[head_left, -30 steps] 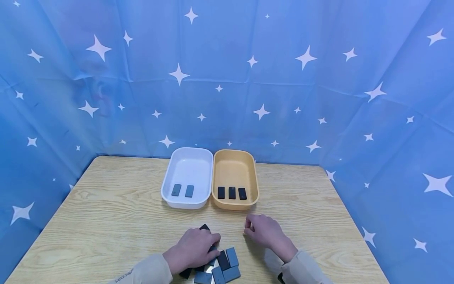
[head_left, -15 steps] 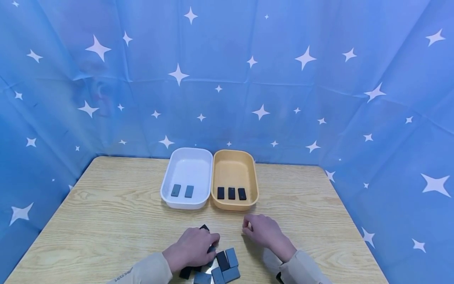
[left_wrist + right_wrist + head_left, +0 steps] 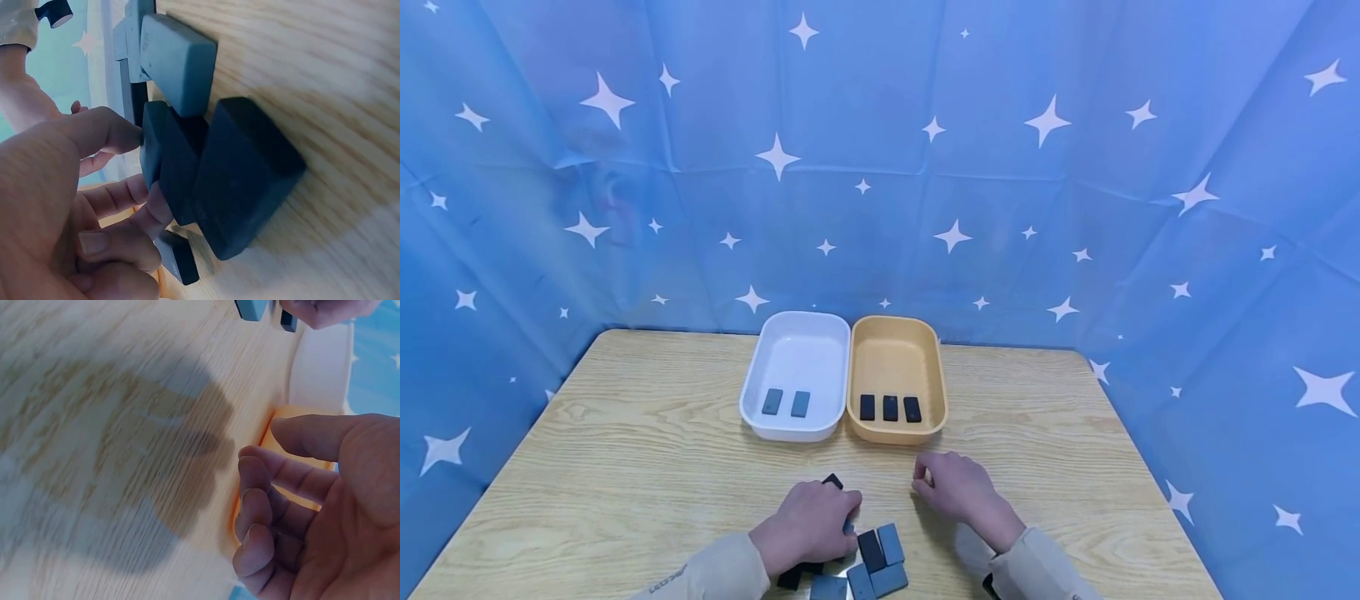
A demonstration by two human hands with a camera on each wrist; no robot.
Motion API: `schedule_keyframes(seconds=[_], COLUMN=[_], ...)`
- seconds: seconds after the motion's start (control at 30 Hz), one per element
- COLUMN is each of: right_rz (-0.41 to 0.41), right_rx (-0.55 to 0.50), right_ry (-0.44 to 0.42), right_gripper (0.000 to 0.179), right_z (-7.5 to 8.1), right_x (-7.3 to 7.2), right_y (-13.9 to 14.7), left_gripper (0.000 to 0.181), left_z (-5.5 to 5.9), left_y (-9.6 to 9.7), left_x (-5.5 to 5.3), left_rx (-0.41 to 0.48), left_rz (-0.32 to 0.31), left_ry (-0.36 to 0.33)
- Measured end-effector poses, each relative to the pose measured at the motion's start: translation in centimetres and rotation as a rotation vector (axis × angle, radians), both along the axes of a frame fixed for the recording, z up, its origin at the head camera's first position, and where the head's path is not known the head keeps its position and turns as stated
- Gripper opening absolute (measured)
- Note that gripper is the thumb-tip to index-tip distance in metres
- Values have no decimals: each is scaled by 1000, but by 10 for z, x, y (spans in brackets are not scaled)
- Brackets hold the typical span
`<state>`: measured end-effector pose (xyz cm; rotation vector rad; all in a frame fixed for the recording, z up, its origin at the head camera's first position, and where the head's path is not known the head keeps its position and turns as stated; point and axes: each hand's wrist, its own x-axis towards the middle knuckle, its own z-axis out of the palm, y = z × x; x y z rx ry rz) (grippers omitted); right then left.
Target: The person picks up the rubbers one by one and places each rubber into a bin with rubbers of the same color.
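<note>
My left hand (image 3: 808, 523) reaches down into a loose group of flat rectangular blocks on the near part of the table. In the left wrist view its thumb and a finger pinch a blue-grey block (image 3: 152, 140) by its sides. Black blocks (image 3: 247, 181) lean close beside that one, and another blue-grey block (image 3: 178, 62) lies past them. My right hand (image 3: 958, 487) hovers over the wood to the right, its fingers loosely curled around nothing, as the right wrist view (image 3: 337, 506) confirms. Part of the block group is hidden under the left hand.
Behind the hands, a white tray (image 3: 805, 358) holds two blue-grey blocks (image 3: 801, 404). Touching its right side, a yellow-orange tray (image 3: 895, 358) holds three black blocks (image 3: 890, 407). A starry blue curtain (image 3: 880, 208) hangs behind the wooden table (image 3: 625, 417).
The left hand has shifted very slightly among the blocks, and less of the blue-grey block below its thumb shows. The right hand has stayed almost still, and both trays look the same.
</note>
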<state>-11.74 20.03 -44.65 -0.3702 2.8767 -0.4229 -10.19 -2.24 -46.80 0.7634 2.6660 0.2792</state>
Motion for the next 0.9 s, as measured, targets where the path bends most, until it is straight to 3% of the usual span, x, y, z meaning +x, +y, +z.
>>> schedule_keyframes(seconds=[0.27,0.6,0.9], right_rz=[2,3,-5], right_rx=[9,1,13], right_ry=[10,18,14], right_gripper=[12,12,11], right_z=[-1,-1,-1], right_x=[-1,0,-2], right_y=[1,2,2], left_gripper=[17,17,15], left_z=[-3,-9,-2], left_y=[-3,-5,-9], left_x=[0,-3,-11], left_rx=[37,125,186], left_rz=[-19,-15,-5], left_ry=[37,10,48])
